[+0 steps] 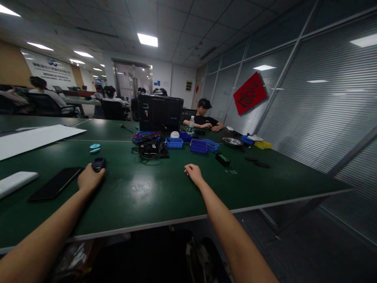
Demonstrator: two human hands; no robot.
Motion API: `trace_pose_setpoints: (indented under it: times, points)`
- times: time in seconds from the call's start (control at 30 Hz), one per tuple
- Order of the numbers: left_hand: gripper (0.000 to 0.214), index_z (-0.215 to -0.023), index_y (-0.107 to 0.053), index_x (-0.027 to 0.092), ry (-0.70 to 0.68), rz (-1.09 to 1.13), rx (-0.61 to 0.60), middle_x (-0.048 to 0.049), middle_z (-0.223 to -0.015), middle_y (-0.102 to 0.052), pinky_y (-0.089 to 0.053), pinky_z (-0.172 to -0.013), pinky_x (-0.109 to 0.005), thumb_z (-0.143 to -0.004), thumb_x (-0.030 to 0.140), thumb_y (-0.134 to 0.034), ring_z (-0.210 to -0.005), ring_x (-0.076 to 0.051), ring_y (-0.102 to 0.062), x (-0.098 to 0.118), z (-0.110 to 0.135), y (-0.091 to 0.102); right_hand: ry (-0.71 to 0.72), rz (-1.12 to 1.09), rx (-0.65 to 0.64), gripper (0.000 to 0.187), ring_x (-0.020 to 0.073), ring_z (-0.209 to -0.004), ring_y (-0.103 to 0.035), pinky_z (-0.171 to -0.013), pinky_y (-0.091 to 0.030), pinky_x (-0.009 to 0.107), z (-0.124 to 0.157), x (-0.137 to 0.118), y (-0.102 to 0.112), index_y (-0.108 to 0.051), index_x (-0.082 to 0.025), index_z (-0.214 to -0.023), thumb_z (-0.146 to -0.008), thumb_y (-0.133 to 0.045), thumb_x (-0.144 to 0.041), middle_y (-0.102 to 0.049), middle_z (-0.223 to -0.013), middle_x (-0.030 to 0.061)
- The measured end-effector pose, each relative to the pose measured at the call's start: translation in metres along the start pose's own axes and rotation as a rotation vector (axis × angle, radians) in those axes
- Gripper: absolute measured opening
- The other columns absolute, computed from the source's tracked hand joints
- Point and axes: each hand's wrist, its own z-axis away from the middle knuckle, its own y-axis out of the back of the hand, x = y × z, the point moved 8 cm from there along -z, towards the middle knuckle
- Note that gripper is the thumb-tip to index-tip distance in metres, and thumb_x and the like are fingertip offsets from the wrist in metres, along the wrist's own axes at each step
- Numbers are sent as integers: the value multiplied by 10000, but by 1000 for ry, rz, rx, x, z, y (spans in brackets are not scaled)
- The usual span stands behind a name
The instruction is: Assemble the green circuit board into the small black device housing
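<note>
Head view: blue trays [174, 143] grouped mid-table, contents too small for me to make out; metal bowl [232, 141] farther right, near yellow tray [263, 145]. Person's left hand [90, 177] wrapped around small black device [99, 164] at tabletop, beside flat black slab [55, 184]. Right hand [193, 173] loosely curled over green table [171, 196], palm hidden; can't tell whether clenched.

Lit panels [147, 39] dot the grey ceiling [173, 17] above a green table [172, 196] and slatted blinds [330, 106].
</note>
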Motion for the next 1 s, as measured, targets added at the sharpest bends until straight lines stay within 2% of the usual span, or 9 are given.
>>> trace_pose_setpoints:
  times: [0.13,0.33,0.57,0.7,0.83,0.9,1.0]
  points:
    - [531,-1163,-450,141,-117,24,-30,-129,-1025,-613,-458,-685,-334,-753,478,-439,-906,-281,-587,27,10,-13,1,11,-3,185,86,-498,-516,-520,-406,197,0,0,0,-614,-147,-737,-745,-476,-269,-630,-652,22]
    - [677,-1277,-369,128,-313,48,-117,-149,-1111,-589,-432,-769,-308,-727,508,-471,-977,-266,-568,85,36,-44,1,0,-6,185,87,-500,-521,-507,-404,193,-1,1,-2,-612,-149,-740,-743,-472,-270,-629,-653,24]
    - [667,-1287,-351,159,-484,99,-203,-137,-1098,-601,-421,-741,-295,-734,512,-469,-958,-255,-577,172,90,-77,17,-8,3,179,85,-476,-510,-488,-395,189,-3,4,-4,-611,-148,-743,-737,-468,-254,-616,-626,14]
    - [746,-1337,-257,121,-516,199,-239,-163,-1112,-588,-404,-773,-295,-735,500,-483,-984,-255,-567,216,123,-97,20,5,-6,184,89,-484,-521,-493,-401,193,-4,4,-4,-611,-150,-752,-738,-463,-259,-620,-638,14]
    - [853,-1381,-129,105,-537,321,-300,-170,-1137,-570,-396,-822,-312,-718,481,-512,-1029,-262,-546,237,141,-119,21,69,56,236,109,-545,-552,-546,-422,212,1,-2,3,-614,-152,-802,-775,-427,-294,-629,-678,25]
    - [817,-1389,-116,126,-551,408,-347,-155,-1181,-548,-388,-862,-320,-723,366,-524,-1071,-255,-523,240,143,-128,70,147,114,280,129,-652,-576,-629,-434,231,8,-12,6,-614,-157,-870,-799,-407,-332,-637,-757,39]
    - [755,-1381,-168,153,-525,617,-410,-112,-1256,-500,-354,-936,-300,-694,144,-481,-1143,-206,-474,236,135,-136,122,286,135,407,161,-825,-567,-750,-422,265,21,-30,-1,-537,-161,-1103,-804,-420,-411,-618,-949,69]
